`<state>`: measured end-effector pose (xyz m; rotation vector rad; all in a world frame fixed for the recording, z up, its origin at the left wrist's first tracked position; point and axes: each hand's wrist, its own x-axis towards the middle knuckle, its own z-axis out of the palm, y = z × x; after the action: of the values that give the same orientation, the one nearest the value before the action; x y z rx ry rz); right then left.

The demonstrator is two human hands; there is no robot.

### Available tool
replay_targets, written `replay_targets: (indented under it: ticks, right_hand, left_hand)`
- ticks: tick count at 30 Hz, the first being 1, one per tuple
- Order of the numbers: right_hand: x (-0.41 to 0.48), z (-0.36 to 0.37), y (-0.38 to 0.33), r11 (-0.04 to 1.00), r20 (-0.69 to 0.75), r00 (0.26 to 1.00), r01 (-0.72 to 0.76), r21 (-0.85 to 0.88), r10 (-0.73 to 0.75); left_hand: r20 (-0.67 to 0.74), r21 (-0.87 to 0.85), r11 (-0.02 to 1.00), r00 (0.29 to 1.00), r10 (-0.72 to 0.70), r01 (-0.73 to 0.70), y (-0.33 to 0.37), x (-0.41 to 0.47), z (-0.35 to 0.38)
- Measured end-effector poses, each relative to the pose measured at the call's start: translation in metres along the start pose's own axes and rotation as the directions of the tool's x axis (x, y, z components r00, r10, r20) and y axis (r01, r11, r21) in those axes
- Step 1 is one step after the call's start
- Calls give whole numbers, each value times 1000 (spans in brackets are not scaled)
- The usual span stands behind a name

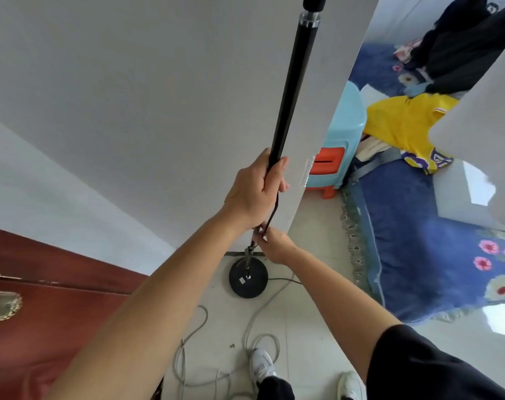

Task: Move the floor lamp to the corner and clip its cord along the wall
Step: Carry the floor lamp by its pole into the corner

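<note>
The floor lamp's black pole (pixel 290 82) rises in front of a white wall, standing on a round black base (pixel 248 280) on the tiled floor near the wall's foot. My left hand (pixel 257 192) is closed around the pole at mid height. Lower down, my right hand (pixel 274 243) pinches the thin black cord (pixel 273 209) that runs along the pole. A further stretch of black cord (pixel 286 280) leaves the base to the right across the floor.
A grey cable (pixel 254 321) loops over the tiles by my white shoes (pixel 261 365). A dark red door (pixel 52 307) stands at left. Past the wall's edge lie a blue flowered rug (pixel 418 255), a turquoise stool (pixel 343 134) and a yellow jersey (pixel 404 125).
</note>
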<state>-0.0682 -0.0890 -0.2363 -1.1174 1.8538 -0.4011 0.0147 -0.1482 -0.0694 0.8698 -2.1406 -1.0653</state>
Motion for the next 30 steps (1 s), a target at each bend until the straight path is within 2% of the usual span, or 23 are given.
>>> replay_targets:
  ticks: [6, 10, 14, 18, 23, 30]
  right_hand:
    - [-12, 1, 1, 997, -70, 994, -83, 10, 83]
    - [-35, -10, 10, 995, -24, 994, -103, 10, 103]
    - [-77, -43, 29, 995, -27, 995, -90, 47, 91]
    - [-130, -78, 50, 996, -104, 994, -13, 85, 22]
    - [-213, -117, 118, 995, -185, 983, 11, 98, 7]
    - [-341, -158, 261, 984, -277, 955, -65, 164, 109]
  left_hand:
    - [-9, -23, 999, 999, 37, -38, 13, -4, 15]
    - [91, 25, 998, 995, 48, -51, 38, -14, 24]
    - [120, 69, 987, 983, 137, -145, 85, -18, 41]
    - [120, 35, 971, 965, 231, -237, 149, -18, 74]
    - [162, -13, 945, 932, 325, -328, 230, -41, 151]
    - [254, -91, 908, 872, 418, -409, 336, -104, 305]
